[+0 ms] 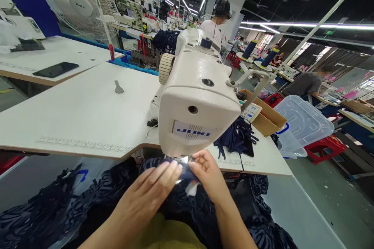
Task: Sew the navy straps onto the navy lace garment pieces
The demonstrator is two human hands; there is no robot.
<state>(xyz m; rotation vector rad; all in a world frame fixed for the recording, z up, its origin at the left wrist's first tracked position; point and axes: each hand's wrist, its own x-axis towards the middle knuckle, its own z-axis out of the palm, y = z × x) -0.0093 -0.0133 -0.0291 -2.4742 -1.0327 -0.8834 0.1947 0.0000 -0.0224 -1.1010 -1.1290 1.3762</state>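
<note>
A piece of navy patterned fabric (189, 172) lies under the front of a white sewing machine (201, 97), at its needle area. My left hand (153, 188) is closed over the fabric from the left, its fingers pressed together on top and the thumb hidden. On the right, my right hand (209, 173) pinches the fabric between thumb and fingers, close below the machine head. A small white tag or scrap (191, 189) hangs under the fabric. The machine head hides the needle, and the fingertips are slightly blurred.
Navy fabric (35, 206) is heaped at the left and across my lap. On the table (78, 113) lies a small grey metal piece (118, 87). Navy strips (236, 136), a cardboard box (267, 118) and a clear plastic bin (302, 120) are right. A fan (78, 6) stands left.
</note>
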